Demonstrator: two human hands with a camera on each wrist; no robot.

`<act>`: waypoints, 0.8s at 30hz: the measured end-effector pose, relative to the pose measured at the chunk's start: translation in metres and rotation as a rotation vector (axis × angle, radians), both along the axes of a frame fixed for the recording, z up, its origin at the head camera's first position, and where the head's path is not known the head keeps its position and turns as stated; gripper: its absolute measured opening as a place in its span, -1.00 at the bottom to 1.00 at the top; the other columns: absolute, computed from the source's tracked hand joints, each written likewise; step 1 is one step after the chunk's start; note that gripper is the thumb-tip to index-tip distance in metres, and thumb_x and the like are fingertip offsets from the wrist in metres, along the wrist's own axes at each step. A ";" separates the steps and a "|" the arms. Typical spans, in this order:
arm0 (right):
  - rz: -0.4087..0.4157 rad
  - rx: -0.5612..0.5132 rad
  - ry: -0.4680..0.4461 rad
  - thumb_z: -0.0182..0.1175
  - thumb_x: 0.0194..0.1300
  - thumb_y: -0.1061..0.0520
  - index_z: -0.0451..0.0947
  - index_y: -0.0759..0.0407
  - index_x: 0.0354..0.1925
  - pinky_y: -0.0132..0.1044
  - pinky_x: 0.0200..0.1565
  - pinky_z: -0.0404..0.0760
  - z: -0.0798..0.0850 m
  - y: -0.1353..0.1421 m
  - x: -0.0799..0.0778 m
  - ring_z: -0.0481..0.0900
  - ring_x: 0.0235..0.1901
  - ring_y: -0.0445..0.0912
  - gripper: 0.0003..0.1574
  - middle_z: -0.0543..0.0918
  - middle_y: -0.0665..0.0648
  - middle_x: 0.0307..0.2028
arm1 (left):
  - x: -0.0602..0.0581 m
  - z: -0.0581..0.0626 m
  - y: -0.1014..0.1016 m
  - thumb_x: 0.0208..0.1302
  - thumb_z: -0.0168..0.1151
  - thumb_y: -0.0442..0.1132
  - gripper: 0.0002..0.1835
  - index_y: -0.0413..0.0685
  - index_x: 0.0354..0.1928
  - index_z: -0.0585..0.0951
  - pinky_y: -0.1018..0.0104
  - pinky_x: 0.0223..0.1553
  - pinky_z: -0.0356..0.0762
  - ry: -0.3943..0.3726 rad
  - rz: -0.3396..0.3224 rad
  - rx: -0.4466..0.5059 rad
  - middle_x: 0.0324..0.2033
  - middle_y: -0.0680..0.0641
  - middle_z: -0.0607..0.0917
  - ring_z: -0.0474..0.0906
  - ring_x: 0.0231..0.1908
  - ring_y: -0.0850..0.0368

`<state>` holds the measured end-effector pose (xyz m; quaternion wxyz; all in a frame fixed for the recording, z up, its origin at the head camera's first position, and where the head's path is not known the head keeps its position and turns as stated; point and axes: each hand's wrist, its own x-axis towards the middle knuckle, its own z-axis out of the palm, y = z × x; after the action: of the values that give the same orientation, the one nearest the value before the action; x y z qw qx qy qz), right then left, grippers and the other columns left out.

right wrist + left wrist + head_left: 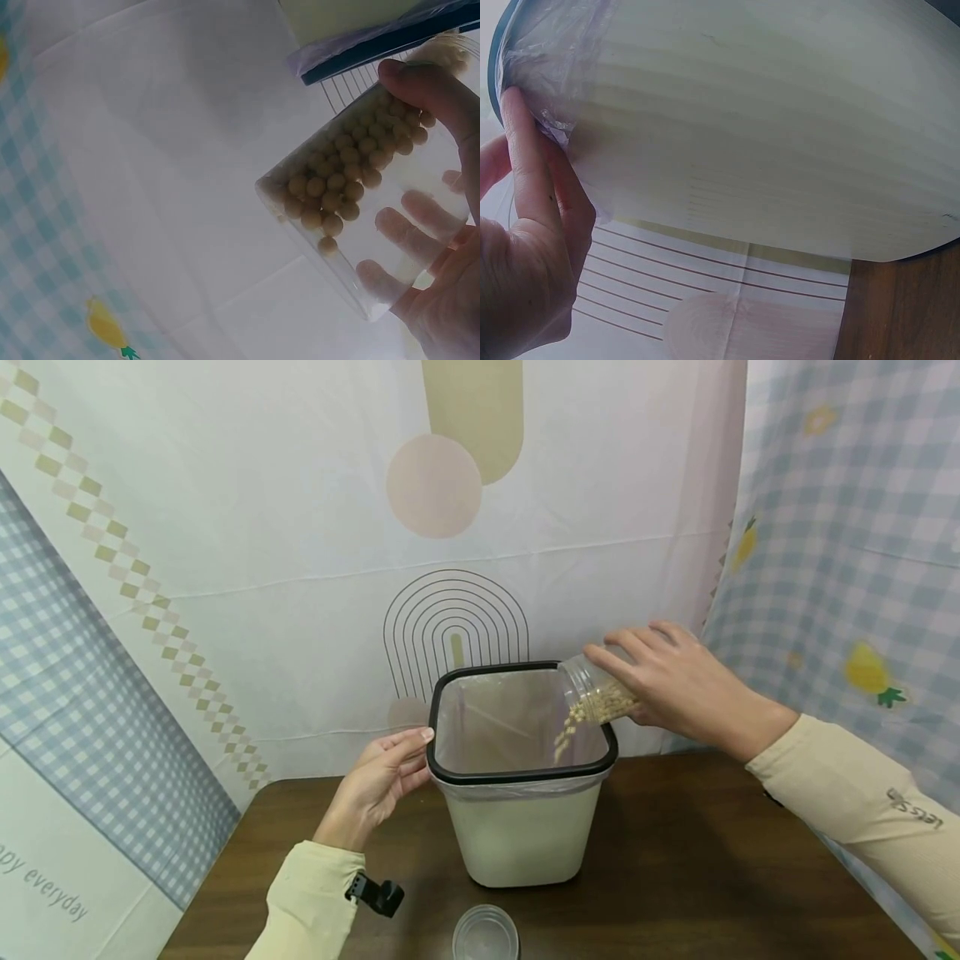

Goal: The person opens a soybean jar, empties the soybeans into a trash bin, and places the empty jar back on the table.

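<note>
A cream trash can (525,835) with a black rim and a clear liner stands upright on the table. My left hand (384,774) holds its rim at the left side, with fingertips right under the rim against the liner (547,67). In my right hand (660,681) is a clear jar (581,681), gripped round its body and tilted mouth-down over the can's right edge. Round pale-yellow beans (573,722) spill from the jar's mouth into the can. Many beans (345,165) still lie along the jar's lower side in the right wrist view. The can's bottom is hidden.
A clear round lid (486,933) lies on the dark wooden table (690,852) near its front edge. A patterned white cloth (315,485) hangs behind, with blue checked cloth on both sides. A black strap (375,893) is on the left wrist.
</note>
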<state>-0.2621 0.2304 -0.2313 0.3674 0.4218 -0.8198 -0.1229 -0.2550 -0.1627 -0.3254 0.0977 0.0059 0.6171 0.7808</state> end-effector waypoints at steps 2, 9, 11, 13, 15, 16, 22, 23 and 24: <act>0.001 0.004 0.007 0.77 -0.34 0.10 0.41 0.18 0.35 0.25 0.12 0.59 0.000 0.000 0.000 0.62 0.01 0.24 0.26 0.59 0.30 0.09 | 0.000 0.000 0.000 0.58 0.20 -0.28 -0.55 -0.42 0.34 0.42 0.50 -0.19 0.75 -0.002 0.001 0.002 -0.23 0.04 0.74 0.69 -0.26 0.26; 0.000 0.018 0.026 0.79 -0.38 0.10 0.41 0.18 0.34 0.25 0.12 0.59 0.001 -0.002 0.000 0.61 0.02 0.23 0.28 0.59 0.29 0.08 | -0.001 0.000 0.001 0.58 0.19 -0.30 -0.58 -0.41 0.32 0.43 0.50 -0.20 0.75 -0.004 0.000 0.012 -0.25 0.05 0.74 0.69 -0.27 0.26; -0.002 0.020 0.027 0.79 -0.38 0.09 0.42 0.18 0.35 0.26 0.12 0.59 0.001 -0.002 0.001 0.61 0.02 0.23 0.28 0.59 0.29 0.08 | -0.001 0.000 0.000 0.58 0.19 -0.30 -0.58 -0.41 0.32 0.43 0.50 -0.20 0.75 -0.003 0.001 0.011 -0.25 0.05 0.74 0.70 -0.27 0.26; -0.003 0.022 0.027 0.79 -0.38 0.08 0.42 0.17 0.35 0.26 0.12 0.59 0.001 -0.002 0.001 0.61 0.03 0.23 0.29 0.59 0.29 0.08 | 0.000 0.000 0.000 0.58 0.19 -0.29 -0.58 -0.41 0.32 0.43 0.50 -0.19 0.75 0.001 -0.002 0.009 -0.24 0.05 0.74 0.70 -0.26 0.26; -0.002 0.022 0.026 0.79 -0.37 0.09 0.42 0.17 0.35 0.26 0.12 0.59 0.001 -0.003 0.001 0.61 0.03 0.23 0.28 0.59 0.29 0.08 | 0.000 0.000 0.000 0.58 0.19 -0.29 -0.57 -0.41 0.32 0.43 0.50 -0.19 0.75 0.001 -0.003 0.008 -0.24 0.05 0.74 0.70 -0.26 0.26; -0.001 0.022 0.025 0.79 -0.37 0.09 0.42 0.17 0.35 0.26 0.12 0.59 0.002 -0.003 0.001 0.61 0.03 0.23 0.28 0.59 0.29 0.08 | 0.000 0.000 0.001 0.58 0.19 -0.29 -0.58 -0.41 0.31 0.43 0.50 -0.20 0.75 0.000 -0.002 0.008 -0.24 0.05 0.74 0.70 -0.26 0.26; 0.001 0.025 0.022 0.79 -0.36 0.10 0.41 0.17 0.35 0.27 0.13 0.58 0.003 -0.003 0.002 0.60 0.04 0.24 0.27 0.58 0.30 0.09 | 0.000 0.000 0.001 0.57 0.19 -0.30 -0.59 -0.40 0.30 0.44 0.50 -0.21 0.75 -0.011 0.010 0.011 -0.26 0.05 0.74 0.70 -0.28 0.26; -0.002 0.026 0.021 0.80 -0.37 0.10 0.41 0.17 0.35 0.27 0.13 0.58 0.003 -0.003 0.002 0.60 0.05 0.24 0.28 0.58 0.30 0.10 | -0.001 0.000 0.001 0.57 0.20 -0.30 -0.59 -0.40 0.30 0.44 0.50 -0.21 0.75 -0.011 0.011 0.010 -0.26 0.05 0.74 0.70 -0.28 0.26; -0.004 0.028 0.019 0.80 -0.37 0.10 0.41 0.17 0.35 0.28 0.14 0.58 0.003 -0.003 0.002 0.60 0.05 0.24 0.29 0.58 0.30 0.10 | -0.001 0.000 0.001 0.57 0.20 -0.30 -0.58 -0.40 0.31 0.44 0.50 -0.20 0.75 -0.012 0.011 0.010 -0.26 0.05 0.74 0.70 -0.28 0.26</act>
<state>-0.2597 0.2272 -0.2285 0.3691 0.4239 -0.8152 -0.1393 -0.2558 -0.1616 -0.3254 0.0970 -0.0017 0.6125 0.7845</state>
